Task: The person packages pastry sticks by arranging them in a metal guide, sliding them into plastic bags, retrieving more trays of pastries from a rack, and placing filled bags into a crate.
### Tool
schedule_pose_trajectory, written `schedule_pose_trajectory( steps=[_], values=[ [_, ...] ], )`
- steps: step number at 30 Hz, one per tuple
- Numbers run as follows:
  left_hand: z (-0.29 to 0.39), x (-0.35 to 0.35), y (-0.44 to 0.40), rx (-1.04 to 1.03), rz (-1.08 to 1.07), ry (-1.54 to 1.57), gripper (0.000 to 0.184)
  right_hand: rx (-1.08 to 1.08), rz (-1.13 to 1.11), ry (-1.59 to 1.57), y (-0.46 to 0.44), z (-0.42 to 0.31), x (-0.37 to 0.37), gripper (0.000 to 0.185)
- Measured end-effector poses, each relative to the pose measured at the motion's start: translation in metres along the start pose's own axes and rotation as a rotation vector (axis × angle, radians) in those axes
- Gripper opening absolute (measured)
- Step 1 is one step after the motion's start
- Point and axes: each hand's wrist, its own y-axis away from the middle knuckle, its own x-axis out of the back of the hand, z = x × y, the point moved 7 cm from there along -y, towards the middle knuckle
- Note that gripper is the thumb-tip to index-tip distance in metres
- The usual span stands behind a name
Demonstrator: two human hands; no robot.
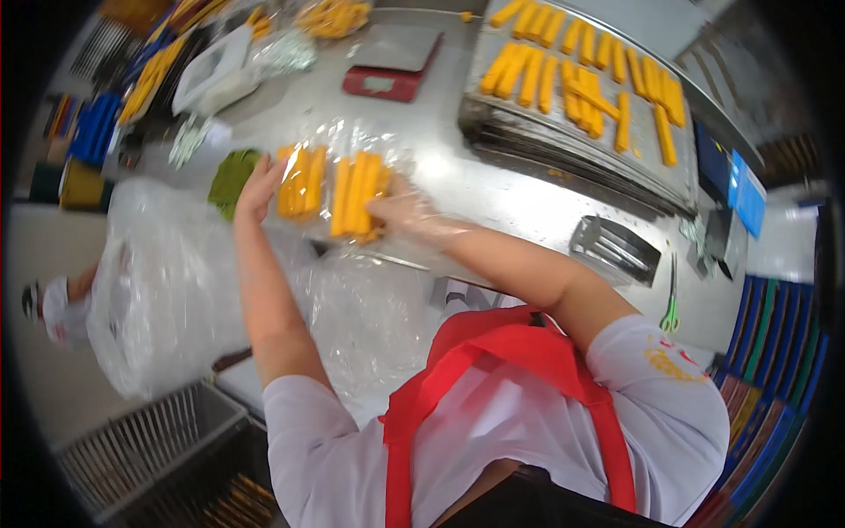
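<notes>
A clear plastic bag with several yellow sticks in it is held over the near edge of the steel table. The sticks lie in two bundles, a left bundle and a right bundle. At the bag's left end is my left hand, its fingers closed on the plastic. My right hand is closed round the right bundle; clear plastic covers the hand and wrist, and some fingers are hidden. Just behind my left hand lies a crumpled green thing.
A stack of trays bears loose yellow sticks at the back right. A red scale stands at the back. Nearer are a metal scoop-like holder and green-handled scissors. A large clear bag hangs left, above grey crates. Another person is far left.
</notes>
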Motion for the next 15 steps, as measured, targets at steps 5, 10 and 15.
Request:
schedule_pose_trajectory(
  steps=[5, 10, 15],
  values=[
    [0.012, -0.016, 0.006, 0.04, -0.523, 0.094, 0.06, 0.049, -0.136, -0.077, -0.056, 0.013, -0.054, 0.047],
    [0.005, 0.008, -0.012, 0.036, -0.312, 0.006, 0.059, 0.082, -0.196, -0.039, 0.019, -0.083, 0.034, 0.031],
    [0.03, 0.03, 0.06, -0.408, 0.295, 0.048, 0.048, 0.967, 0.588, 0.839, 0.133, -0.185, 0.235, 0.017]
  ],
)
